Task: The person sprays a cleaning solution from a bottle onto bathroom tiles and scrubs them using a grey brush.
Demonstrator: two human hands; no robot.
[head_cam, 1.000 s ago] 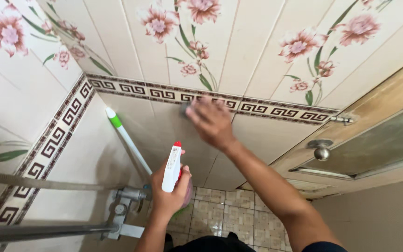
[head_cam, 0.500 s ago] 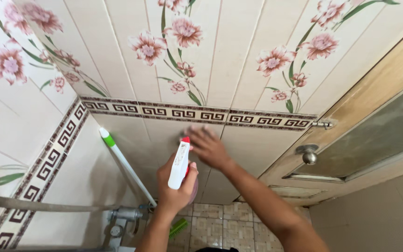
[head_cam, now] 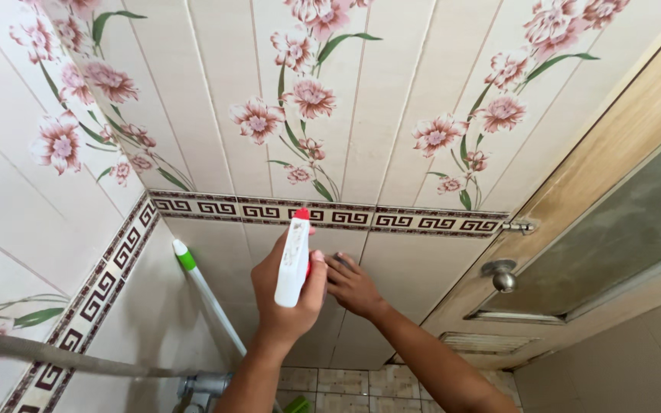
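Two hands working close together here: the left hand [head_cam: 288, 298] is gripping a white spray bottle [head_cam: 294, 264] upright, long axis running up, red nozzle [head_cam: 301, 214] pointing at the patterned border strip [head_cam: 392, 220]. The right hand [head_cam: 352, 284] is pressing flat on the tile wall [head_cam: 407, 260] just right of it; can't tell what its fingers are holding.

I count two hands of mine, the left hand [head_cam: 288, 294] and the right hand [head_cam: 353, 284], and one white spray bottle [head_cam: 294, 264] with a red nozzle. There is one white pole with a green band [head_cam: 206, 294], one round door knob [head_cam: 502, 275], and one small latch [head_cam: 518, 226]. One patterned border strip [head_cam: 330, 215] runs across the front wall.
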